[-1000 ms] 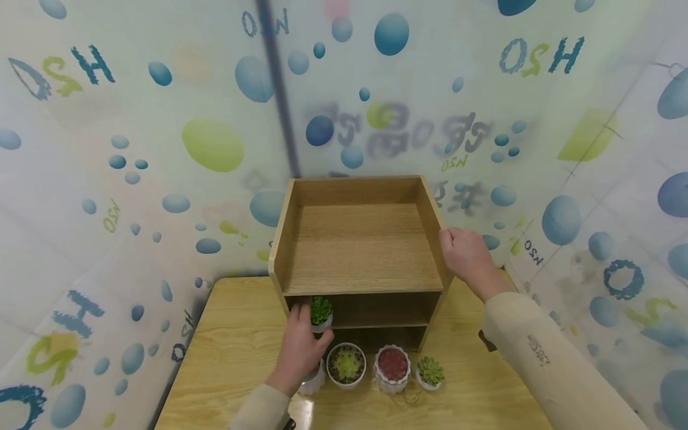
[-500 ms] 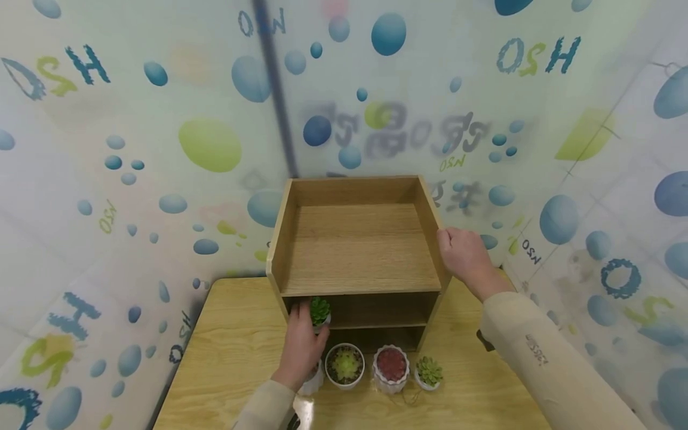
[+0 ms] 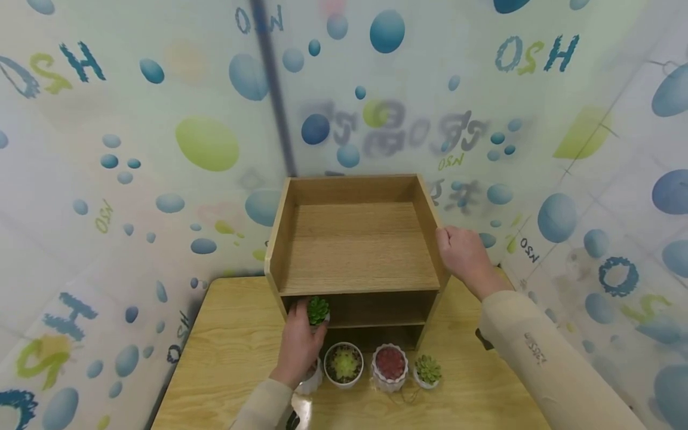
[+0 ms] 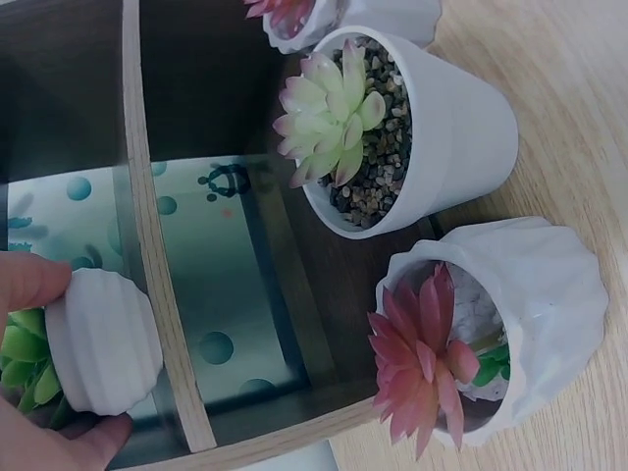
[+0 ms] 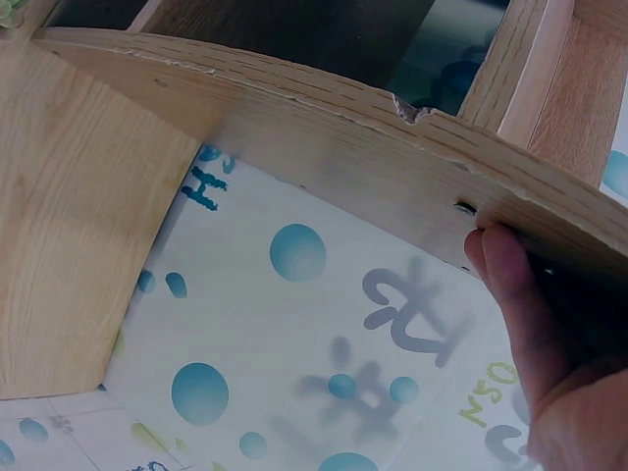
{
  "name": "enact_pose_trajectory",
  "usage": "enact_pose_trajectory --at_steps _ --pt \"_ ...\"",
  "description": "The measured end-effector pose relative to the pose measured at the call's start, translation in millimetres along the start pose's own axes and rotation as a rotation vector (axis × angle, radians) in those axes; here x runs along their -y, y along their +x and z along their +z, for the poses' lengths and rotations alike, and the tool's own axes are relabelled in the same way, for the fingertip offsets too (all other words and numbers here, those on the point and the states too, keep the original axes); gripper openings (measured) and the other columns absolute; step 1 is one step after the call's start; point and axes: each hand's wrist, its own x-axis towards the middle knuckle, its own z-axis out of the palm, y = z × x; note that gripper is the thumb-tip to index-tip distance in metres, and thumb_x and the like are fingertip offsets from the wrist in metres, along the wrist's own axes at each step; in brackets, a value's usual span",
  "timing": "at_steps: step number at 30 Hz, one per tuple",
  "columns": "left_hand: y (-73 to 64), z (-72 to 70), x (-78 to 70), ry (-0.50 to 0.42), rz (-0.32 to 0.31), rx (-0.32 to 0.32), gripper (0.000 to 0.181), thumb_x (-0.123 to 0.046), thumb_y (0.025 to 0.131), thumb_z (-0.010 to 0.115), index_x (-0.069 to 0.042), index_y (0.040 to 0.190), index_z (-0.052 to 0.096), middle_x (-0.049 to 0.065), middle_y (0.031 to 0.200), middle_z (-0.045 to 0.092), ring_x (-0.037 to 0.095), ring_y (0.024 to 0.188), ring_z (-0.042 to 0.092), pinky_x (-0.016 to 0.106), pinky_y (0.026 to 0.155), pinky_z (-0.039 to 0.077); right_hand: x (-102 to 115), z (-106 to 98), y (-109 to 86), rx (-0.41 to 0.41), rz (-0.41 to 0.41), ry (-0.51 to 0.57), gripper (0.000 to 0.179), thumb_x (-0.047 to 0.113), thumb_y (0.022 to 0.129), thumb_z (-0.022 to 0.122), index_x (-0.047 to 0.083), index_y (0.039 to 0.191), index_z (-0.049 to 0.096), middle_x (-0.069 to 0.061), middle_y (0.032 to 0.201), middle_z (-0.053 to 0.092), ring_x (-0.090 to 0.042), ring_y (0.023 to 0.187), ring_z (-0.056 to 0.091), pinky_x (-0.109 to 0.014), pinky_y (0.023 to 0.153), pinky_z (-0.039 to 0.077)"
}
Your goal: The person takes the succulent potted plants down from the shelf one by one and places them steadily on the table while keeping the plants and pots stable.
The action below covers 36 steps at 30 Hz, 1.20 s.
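My left hand (image 3: 298,346) holds a small green succulent (image 3: 318,310) in a ribbed white pot (image 4: 106,341), at the left end of the middle compartment of a wooden shelf unit (image 3: 360,251). In the left wrist view, fingertips (image 4: 34,280) touch one side of that pot, with another digit at its opposite side. The pot looks to be on or just above the compartment's board; I cannot tell which. My right hand (image 3: 464,254) grips the upper edge of the unit's right side panel (image 5: 324,167), its fingers partly hidden behind the panel.
Potted succulents line the table (image 3: 231,334) before the unit: a pink one (image 4: 422,353), a pale green one (image 3: 344,364) among pebbles, a red one (image 3: 391,363), and a small green one (image 3: 428,370). A patterned wall (image 3: 215,197) stands close behind.
My left hand and the small potted succulent have shifted slightly deeper into the middle compartment. The right hand keeps its grip on the side panel, and the other pots stay put.
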Motion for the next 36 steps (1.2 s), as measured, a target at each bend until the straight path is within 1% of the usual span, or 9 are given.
enact_pose_trajectory --at_steps 5,9,13,19,22,28,36 --pt "-0.9 -2.3 1.3 -0.017 0.005 -0.011 0.058 -0.007 0.087 0.08 0.006 0.135 0.052 0.032 0.122 0.058 0.047 0.107 0.064 0.059 0.088 0.055 0 0 -1.2 -0.006 -0.008 0.003 0.05 0.022 0.11 0.03 0.013 0.061 0.036 -0.003 0.055 0.037 -0.019 0.052 0.031 -0.035 0.057 0.033" --pt "-2.2 -5.3 1.0 -0.033 0.03 -0.013 0.055 -0.006 0.086 0.08 0.006 0.133 0.054 0.029 0.12 0.06 0.044 0.104 0.065 0.058 0.086 0.055 0 0 -1.1 -0.009 -0.005 0.005 0.049 0.023 0.109 0.031 0.013 0.061 0.036 -0.003 0.056 0.037 -0.019 0.052 0.032 -0.035 0.058 0.034" --pt "-4.3 -8.7 0.0 -0.035 0.043 -0.01 0.056 -0.007 0.085 0.081 0.005 0.132 0.054 0.027 0.118 0.06 0.041 0.103 0.066 0.056 0.086 0.055 -1 -1 -0.8 -0.014 0.0 0.009 0.049 0.023 0.109 0.032 0.013 0.061 0.036 -0.003 0.056 0.037 -0.02 0.052 0.033 -0.034 0.058 0.034" --pt "-8.3 -12.3 -0.2 -0.034 0.078 -0.026 0.057 -0.005 0.083 0.082 0.007 0.131 0.054 0.026 0.117 0.062 0.039 0.104 0.066 0.055 0.087 0.056 -2 -2 -1.0 -0.012 0.002 0.013 0.049 0.023 0.109 0.031 0.013 0.061 0.036 -0.002 0.055 0.037 -0.02 0.052 0.033 -0.035 0.058 0.034" --pt "-10.7 -14.4 0.5 -0.041 0.066 -0.026 0.061 -0.005 0.082 0.083 0.008 0.133 0.053 0.027 0.119 0.062 0.041 0.106 0.065 0.056 0.089 0.055 -1 -3 -1.3 -0.003 0.002 0.009 0.049 0.023 0.109 0.031 0.013 0.062 0.036 -0.002 0.056 0.037 -0.02 0.052 0.033 -0.035 0.058 0.034" --pt "-16.1 -19.6 2.6 -0.058 0.021 -0.008 0.066 -0.006 0.082 0.083 0.009 0.138 0.051 0.027 0.124 0.062 0.042 0.112 0.064 0.058 0.094 0.053 0 -3 -1.8 0.02 0.017 0.013 0.049 0.025 0.11 0.029 0.013 0.063 0.037 -0.003 0.057 0.038 -0.02 0.053 0.033 -0.035 0.059 0.034" --pt "-24.6 -22.7 9.8 -0.037 0.003 -0.013 0.067 -0.007 0.081 0.084 0.009 0.138 0.052 0.027 0.124 0.062 0.042 0.113 0.064 0.057 0.094 0.053 0 -1 -1.1 0.028 0.029 0.021 0.048 0.025 0.109 0.029 0.012 0.063 0.037 -0.003 0.056 0.037 -0.02 0.052 0.032 -0.035 0.059 0.035"
